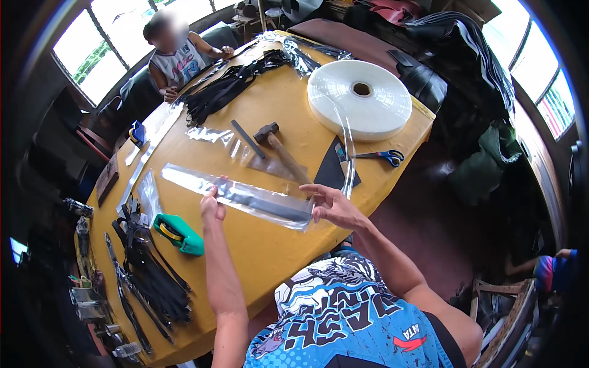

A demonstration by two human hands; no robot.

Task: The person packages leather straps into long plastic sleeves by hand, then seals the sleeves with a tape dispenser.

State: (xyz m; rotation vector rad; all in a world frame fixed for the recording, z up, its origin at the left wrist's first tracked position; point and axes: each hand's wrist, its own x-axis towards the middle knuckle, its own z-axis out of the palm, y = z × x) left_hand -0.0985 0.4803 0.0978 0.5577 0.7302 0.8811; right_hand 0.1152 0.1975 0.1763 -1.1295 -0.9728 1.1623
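A long clear plastic sleeve [178, 175] stretches slantwise between my hands above the yellow table, with a dark flat strip [270, 205] inside it. My left hand [213, 202] pinches the sleeve left of its middle. At the sleeve's right end, my right hand [334, 207] has its thumb and fingers around the edge, index finger stretched over the top. Just beyond the sleeve lie a hammer [282, 150] with a wooden handle and a dark bar [247, 139]. A black triangular piece [329, 170] and blue-handled scissors [389, 157] rest beyond my right hand.
A big roll of clear plastic [331, 92] lies at the table's far right. Black straps [239, 80] are heaped at the back, more straps [147, 276] at the left. A green tape dispenser [190, 238] stands near my left forearm. Another person [184, 64] sits across the yellow table [202, 147].
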